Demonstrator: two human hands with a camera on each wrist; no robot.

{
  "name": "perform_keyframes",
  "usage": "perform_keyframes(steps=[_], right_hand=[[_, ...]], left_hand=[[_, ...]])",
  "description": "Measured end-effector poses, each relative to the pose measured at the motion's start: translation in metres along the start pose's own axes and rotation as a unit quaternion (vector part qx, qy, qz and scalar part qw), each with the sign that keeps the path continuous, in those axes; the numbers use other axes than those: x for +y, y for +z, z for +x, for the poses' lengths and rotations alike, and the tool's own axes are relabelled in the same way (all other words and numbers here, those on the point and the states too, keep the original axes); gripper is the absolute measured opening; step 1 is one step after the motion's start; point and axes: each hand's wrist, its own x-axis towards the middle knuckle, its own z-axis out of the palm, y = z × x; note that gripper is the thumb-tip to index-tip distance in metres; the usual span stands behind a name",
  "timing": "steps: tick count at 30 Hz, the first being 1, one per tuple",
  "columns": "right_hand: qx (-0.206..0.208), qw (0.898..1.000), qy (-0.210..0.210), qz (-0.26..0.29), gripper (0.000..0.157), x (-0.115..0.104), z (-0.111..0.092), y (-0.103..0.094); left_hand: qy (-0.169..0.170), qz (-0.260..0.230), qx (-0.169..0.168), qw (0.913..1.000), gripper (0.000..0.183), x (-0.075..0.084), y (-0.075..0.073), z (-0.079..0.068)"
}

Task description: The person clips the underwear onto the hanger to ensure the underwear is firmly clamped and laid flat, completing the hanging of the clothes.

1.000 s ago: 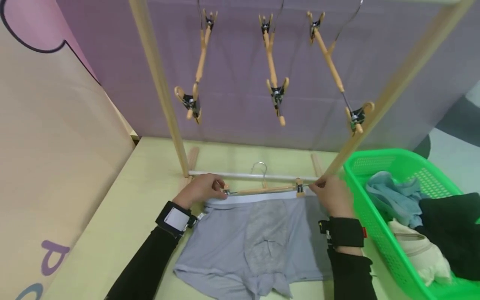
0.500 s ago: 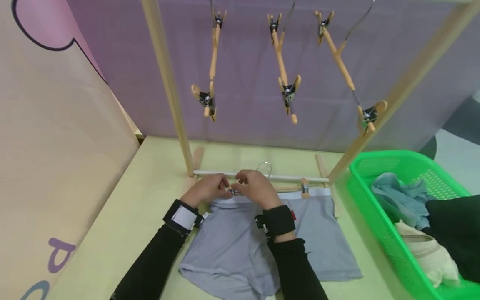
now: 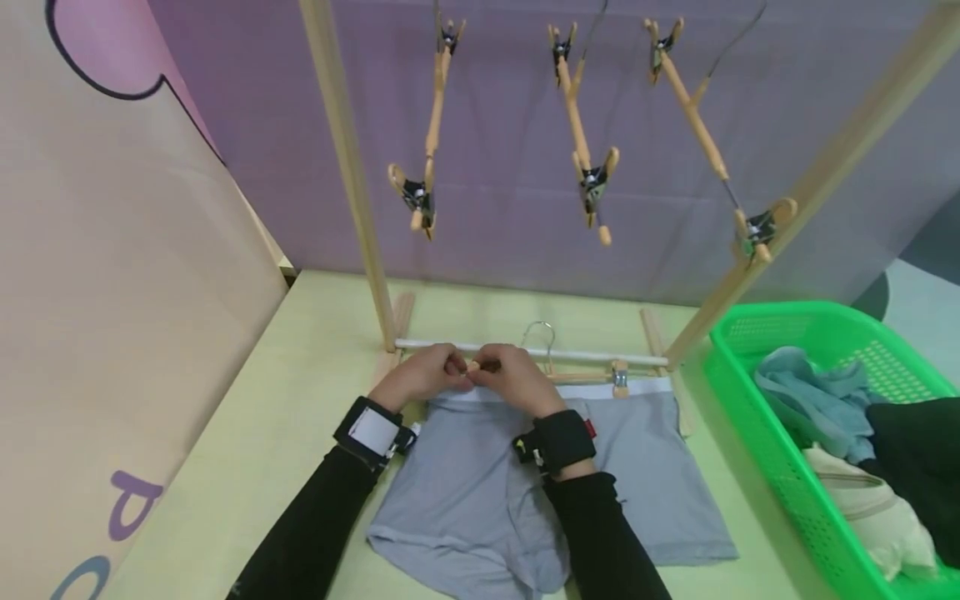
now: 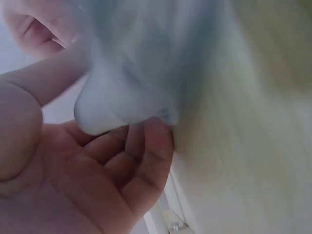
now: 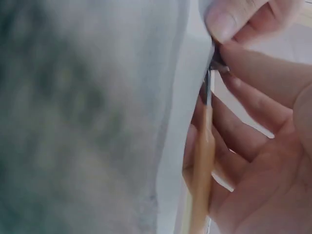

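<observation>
Grey boxer briefs (image 3: pixel 641 483) lie flat on the table, their pale waistband along a wooden clip hanger (image 3: pixel 581 378). At the left end of the waistband my left hand (image 3: pixel 427 375) grips the cloth; in the left wrist view the fingers curl round the folded fabric (image 4: pixel 117 107). My right hand (image 3: pixel 519 383) is right beside it, thumb and finger pinching the hanger's left clip, which is mostly hidden by the hands. In the right wrist view the hanger's wooden bar (image 5: pixel 202 170) runs along the white waistband (image 5: pixel 178 122). The right clip (image 3: pixel 619 379) sits on the waistband.
Three more clip hangers, such as the middle one (image 3: pixel 573 117), hang overhead from a wooden rack (image 3: pixel 348 175). Its white lower rod (image 3: pixel 600 356) crosses behind my hands. A green basket (image 3: pixel 780 492) of clothes stands at the right.
My right hand has moved left from the waistband's right end to the left clip, beside my left hand. The left hand has stayed at the left end. The view has shifted slightly.
</observation>
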Motion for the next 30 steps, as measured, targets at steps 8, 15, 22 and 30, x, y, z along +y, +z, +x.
perform_keyframes(steps=[8, 15, 22, 30], right_hand=[[0.028, 0.998, 0.024, 0.051, 0.034, 0.009, -0.003, -0.005], [-0.004, 0.999, -0.003, 0.037, 0.035, 0.010, -0.001, -0.009], [0.024, 0.998, 0.015, 0.052, 0.029, 0.010, -0.001, -0.012], [-0.010, 0.999, -0.014, 0.040, 0.023, 0.017, 0.002, -0.012]], left_hand=[[-0.017, -0.033, -0.028, 0.9989, 0.040, -0.004, -0.006, 0.000], [0.027, -0.037, -0.050, 0.9977, 0.017, -0.010, -0.010, -0.001], [0.074, -0.053, -0.046, 0.9948, 0.018, -0.013, -0.014, 0.001], [0.104, -0.062, -0.056, 0.9910, 0.014, -0.014, -0.011, 0.005]])
